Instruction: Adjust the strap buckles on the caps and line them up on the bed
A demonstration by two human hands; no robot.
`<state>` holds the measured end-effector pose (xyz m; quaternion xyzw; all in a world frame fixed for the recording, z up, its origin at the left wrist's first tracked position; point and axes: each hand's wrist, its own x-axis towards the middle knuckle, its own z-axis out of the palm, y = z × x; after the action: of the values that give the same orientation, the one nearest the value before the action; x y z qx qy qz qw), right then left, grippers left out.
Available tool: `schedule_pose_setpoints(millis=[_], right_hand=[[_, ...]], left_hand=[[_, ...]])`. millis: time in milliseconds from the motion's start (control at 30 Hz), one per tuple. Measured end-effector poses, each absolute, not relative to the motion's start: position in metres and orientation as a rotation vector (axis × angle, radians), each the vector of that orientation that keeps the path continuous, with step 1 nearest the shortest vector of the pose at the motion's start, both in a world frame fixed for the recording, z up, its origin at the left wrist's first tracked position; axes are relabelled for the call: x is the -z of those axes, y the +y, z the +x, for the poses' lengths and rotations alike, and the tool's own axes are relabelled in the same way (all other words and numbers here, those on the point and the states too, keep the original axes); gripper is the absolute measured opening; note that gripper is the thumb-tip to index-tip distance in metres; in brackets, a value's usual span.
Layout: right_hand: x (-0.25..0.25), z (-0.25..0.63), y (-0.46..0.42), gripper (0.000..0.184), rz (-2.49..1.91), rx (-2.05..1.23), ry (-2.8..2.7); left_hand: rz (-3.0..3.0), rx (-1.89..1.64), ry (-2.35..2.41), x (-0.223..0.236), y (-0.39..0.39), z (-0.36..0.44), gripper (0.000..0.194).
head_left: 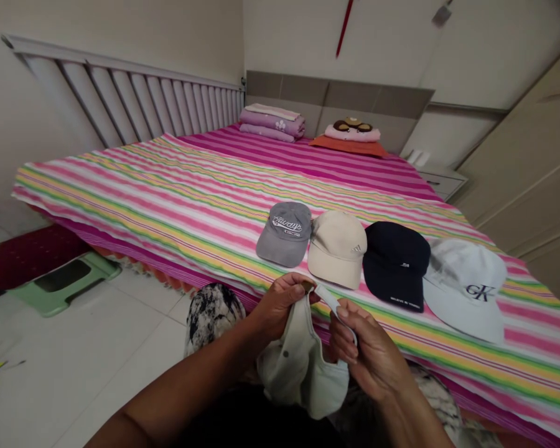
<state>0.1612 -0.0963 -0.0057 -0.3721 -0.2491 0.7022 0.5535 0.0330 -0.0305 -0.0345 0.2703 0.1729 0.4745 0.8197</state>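
Note:
Over my lap hangs a pale grey-green baseball cap (pixel 292 373), its back strap raised between my two hands. My left hand (pixel 284 302) pinches the strap end by a small brass-coloured buckle. The fingers of my right hand (pixel 361 342) are closed on the pale strap (pixel 331 302) at its other side. On the bed just beyond, a grey cap (pixel 284 239), a beige cap (pixel 336 255), a navy cap (pixel 394 267) and a white cap (pixel 466 286) lie in a row, brims toward me.
A striped sheet (pixel 144 193) covers the bed. Folded purple bedding (pixel 273 124) and a pink pillow (pixel 352 134) lie by the headboard (pixel 298 93). A green plastic stool (pixel 65 286) stands on the tiled floor at left. A bedside cabinet (pixel 441 180) is at the far right.

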Motion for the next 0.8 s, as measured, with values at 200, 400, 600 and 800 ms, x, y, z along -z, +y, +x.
schedule_pose_setpoints(millis=[200, 400, 600, 800], right_hand=[[0.005, 0.16, -0.096, 0.026, -0.873, -1.693, -0.598], [0.003, 0.156, -0.096, 0.026, -0.89, -1.697, -0.601], [-0.001, 0.16, -0.094, 0.027, -1.07, -1.597, -0.786], [-0.005, 0.164, -0.091, 0.029, -1.189, -1.475, -0.959]], left_hand=[[0.614, -1.056, 0.372, 0.034, -0.029, 0.033, 0.038], [0.65, -1.034, 0.384, 0.032, -0.029, 0.032, 0.037], [0.76, -1.032, 0.411, 0.032, -0.029, 0.028, 0.033], [0.967, -1.09, 0.379, 0.028, -0.029, 0.025, 0.023]])
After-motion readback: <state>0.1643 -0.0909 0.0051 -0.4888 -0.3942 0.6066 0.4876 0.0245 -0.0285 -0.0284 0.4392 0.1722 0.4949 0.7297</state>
